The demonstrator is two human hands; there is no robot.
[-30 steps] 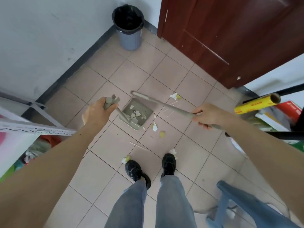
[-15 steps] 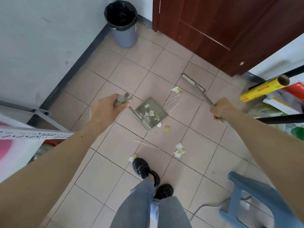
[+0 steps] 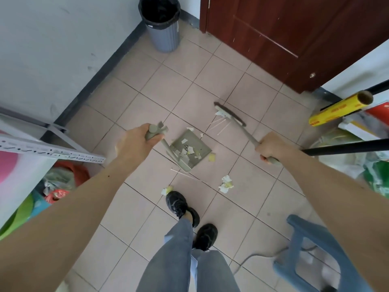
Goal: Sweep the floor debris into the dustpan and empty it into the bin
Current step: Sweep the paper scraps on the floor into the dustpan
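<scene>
My left hand [image 3: 134, 144] grips the top of the grey-green dustpan handle [image 3: 155, 131]. The dustpan [image 3: 189, 150] rests on the tiled floor with several paper scraps inside. My right hand [image 3: 271, 146] holds the broom handle; the broom head [image 3: 229, 113] sits on the floor beyond and right of the pan, against a few thin white sticks [image 3: 219, 125]. Loose debris lies around: a yellow scrap [image 3: 211, 158] at the pan's mouth, a crumpled wad [image 3: 226, 184], a scrap [image 3: 167, 190] by my shoe, a long stick [image 3: 185, 174]. The bin [image 3: 162, 24], black-lined, stands in the far corner.
A dark red door [image 3: 294, 34] is at the back right. A metal shelf frame [image 3: 52, 150] and bags crowd the left. A yellow film roll [image 3: 341, 107], black bars and clutter fill the right. A blue plastic stool [image 3: 315, 256] and a cable lie near right.
The broom head has swung from across the dustpan out to the right and away, landing behind the white sticks. My feet have stepped back, and the dustpan has shifted slightly right.
</scene>
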